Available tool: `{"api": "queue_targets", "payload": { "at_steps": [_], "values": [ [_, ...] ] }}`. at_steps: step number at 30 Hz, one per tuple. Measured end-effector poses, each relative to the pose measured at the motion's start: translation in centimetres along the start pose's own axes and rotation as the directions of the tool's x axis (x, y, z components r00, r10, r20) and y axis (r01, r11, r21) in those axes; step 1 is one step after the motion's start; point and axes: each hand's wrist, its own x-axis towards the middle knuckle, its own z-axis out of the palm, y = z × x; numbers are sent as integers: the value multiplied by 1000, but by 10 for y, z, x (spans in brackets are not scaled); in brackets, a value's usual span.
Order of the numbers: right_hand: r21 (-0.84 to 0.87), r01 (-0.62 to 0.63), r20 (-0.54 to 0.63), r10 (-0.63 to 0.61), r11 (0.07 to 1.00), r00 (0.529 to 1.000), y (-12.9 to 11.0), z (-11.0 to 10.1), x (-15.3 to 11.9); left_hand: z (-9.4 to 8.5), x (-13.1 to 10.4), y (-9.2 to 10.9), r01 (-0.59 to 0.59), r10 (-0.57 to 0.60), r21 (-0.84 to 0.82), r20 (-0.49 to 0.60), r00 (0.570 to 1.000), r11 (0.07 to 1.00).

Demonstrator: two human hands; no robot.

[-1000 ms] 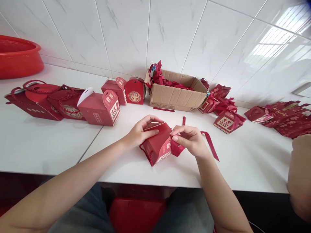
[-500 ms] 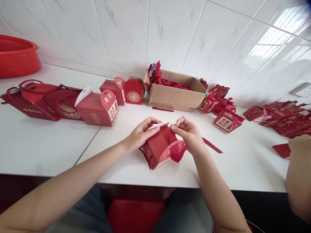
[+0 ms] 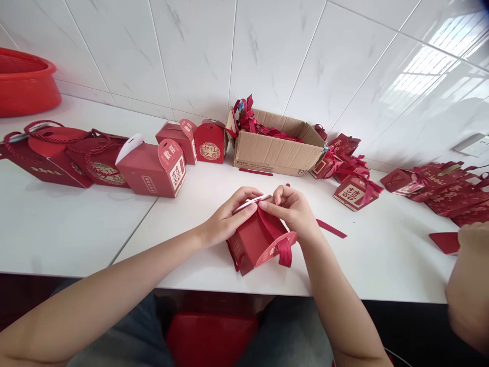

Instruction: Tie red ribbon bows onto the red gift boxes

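the left hand (image 3: 233,216) pinched the white-edged flap (image 3: 249,204) of a small red box (image 3: 246,244) between thumb and fingers, most of which were hidden behind it. the right hand (image 3: 292,210) had its thumb and forefinger pressed together on a red ribbon (image 3: 269,221) at that flap; its other fingers were curled. the box was on the white table (image 3: 198,272) near its front edge, and the ribbon's other end hung over the lettered near flap, whose print was partly covered. beyond lay a loose ribbon strip (image 3: 332,228), its inner end hidden by the right arm. farther back, a cardboard carton (image 3: 278,151) held tangled ribbon. at the right edge, a blurred, cut-off part, perhaps another person's hand (image 3: 468,280), was beside a red piece (image 3: 444,242).
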Motion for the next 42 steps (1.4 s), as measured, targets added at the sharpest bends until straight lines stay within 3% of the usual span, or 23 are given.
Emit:
{"api": "queue_targets", "payload": {
  "at_steps": [6,10,12,14,20,25,28,31,33,35,38,40,42],
  "values": [
    [4,-24,-54,24,1000,998,-3,3,-3,0,-2,0,-14,18,-66,53,998,998],
    [-13,-24,-71,23,1000,997,-2,4,-3,-1,7,6,-28,27,-60,-14,1000,998],
    [-10,-6,-73,6,1000,997,0,3,-3,-5,16,11,57,-56,-84,10,998,995],
    [-10,11,-73,-12,1000,997,2,1,-2,-11,25,17,165,-153,-116,102,983,980],
    [-16,25,-95,-26,1000,995,4,1,-3,-19,43,33,178,-212,155,244,946,972],
    [-58,41,-109,-47,997,993,6,4,-3,-17,47,39,121,-193,248,295,936,961],
    [-181,119,-177,-151,976,973,9,3,-3,-16,48,44,111,-175,236,270,947,965],
    [-346,270,-243,-363,899,899,9,-3,-2,-17,50,52,96,-124,150,189,974,984],
    [-337,351,-88,-400,874,912,7,-10,-2,-19,55,61,72,-79,59,131,988,996],
    [-226,373,209,-329,900,921,4,-20,-1,-22,60,73,23,-21,-34,79,997,999],
    [-117,336,542,-224,934,810,3,-35,2,-27,69,94,-60,59,-95,-17,998,994],
    [-128,336,638,-182,933,748,3,-45,6,-30,73,107,-111,103,-100,-86,991,989],
    [-175,348,679,-143,921,720,5,-51,8,-33,76,117,-163,146,-97,-165,975,982]
  ]
}}
